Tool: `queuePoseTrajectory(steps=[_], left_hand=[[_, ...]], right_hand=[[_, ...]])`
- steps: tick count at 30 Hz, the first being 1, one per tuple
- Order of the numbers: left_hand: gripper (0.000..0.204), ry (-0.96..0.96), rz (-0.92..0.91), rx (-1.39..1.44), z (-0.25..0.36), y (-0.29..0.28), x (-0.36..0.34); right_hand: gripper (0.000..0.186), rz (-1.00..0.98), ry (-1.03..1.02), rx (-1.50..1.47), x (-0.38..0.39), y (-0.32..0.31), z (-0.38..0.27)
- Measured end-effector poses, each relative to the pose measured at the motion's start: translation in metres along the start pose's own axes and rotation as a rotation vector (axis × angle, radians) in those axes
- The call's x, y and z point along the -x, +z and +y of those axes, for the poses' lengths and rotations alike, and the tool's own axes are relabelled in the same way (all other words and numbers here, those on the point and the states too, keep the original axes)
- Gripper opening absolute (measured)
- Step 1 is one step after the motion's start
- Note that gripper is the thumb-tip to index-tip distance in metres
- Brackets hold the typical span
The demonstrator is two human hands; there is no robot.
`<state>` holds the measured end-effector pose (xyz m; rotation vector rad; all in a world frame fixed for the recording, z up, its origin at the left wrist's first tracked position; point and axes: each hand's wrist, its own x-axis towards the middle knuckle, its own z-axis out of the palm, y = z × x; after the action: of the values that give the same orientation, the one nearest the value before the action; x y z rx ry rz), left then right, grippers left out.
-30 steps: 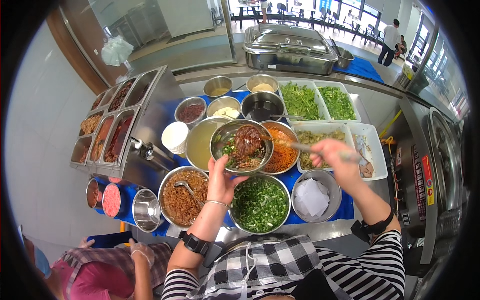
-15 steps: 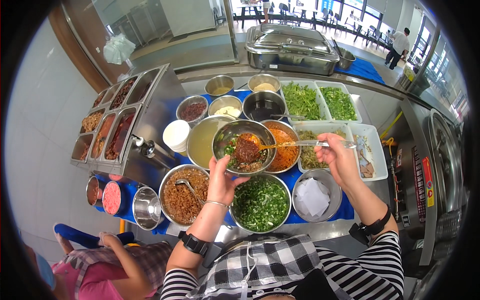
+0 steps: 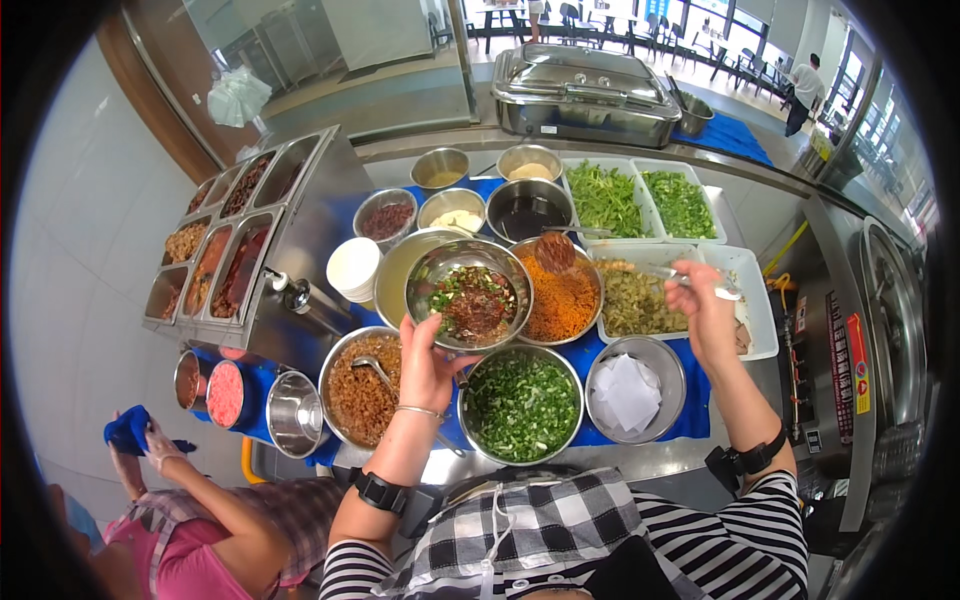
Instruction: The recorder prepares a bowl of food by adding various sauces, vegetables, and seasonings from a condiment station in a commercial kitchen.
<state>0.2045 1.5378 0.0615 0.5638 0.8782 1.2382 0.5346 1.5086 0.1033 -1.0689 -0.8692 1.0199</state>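
Note:
A steel mixing bowl [image 3: 470,302] holding chopped greens and reddish-brown seasoning rests in the fingers of my left hand [image 3: 425,360], above the middle of the counter. My right hand [image 3: 700,305] grips the handle of a ladle [image 3: 555,250], whose sauce-coated head is over the bowl of orange crumbly seasoning [image 3: 555,312]. Below my hands are a bowl of chopped green onion [image 3: 520,405], a bowl of brown mince [image 3: 350,395] with a spoon, and a bowl of white sheets [image 3: 624,390]. Tubs of chopped pickles [image 3: 642,310] and leafy greens [image 3: 607,200] lie near the ladle.
A tiered steel condiment rack [image 3: 270,230] stands left, beside white stacked dishes [image 3: 350,262]. A covered chafing dish [image 3: 585,90] sits on the back ledge. A co-worker [image 3: 200,535] at lower left holds a blue cloth [image 3: 130,428]. A distant person [image 3: 803,90] is beyond the glass.
The ladle has moved out of my held bowl to the right, over the orange seasoning. My held bowl has shifted slightly left. The co-worker has raised the blue cloth.

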Motion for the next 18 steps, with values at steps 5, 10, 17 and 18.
queuePoseTrajectory(steps=[5,10,17,18], left_hand=[[0.048,0.021,0.012,-0.010,0.005,0.006,0.008],[0.048,0.023,-0.010,-0.004,0.005,0.002,0.007],[0.049,0.029,0.015,-0.019,0.008,0.005,0.010],[0.049,0.028,0.019,-0.026,0.008,0.005,0.010]], right_hand=[[0.019,-0.205,0.043,0.438,0.018,-0.005,0.051],[0.011,-0.463,-0.401,0.666,0.022,0.005,0.063],[0.014,-0.789,-0.769,1.002,0.031,0.003,0.048],[0.014,-0.789,-0.767,1.004,0.033,0.003,0.043]])
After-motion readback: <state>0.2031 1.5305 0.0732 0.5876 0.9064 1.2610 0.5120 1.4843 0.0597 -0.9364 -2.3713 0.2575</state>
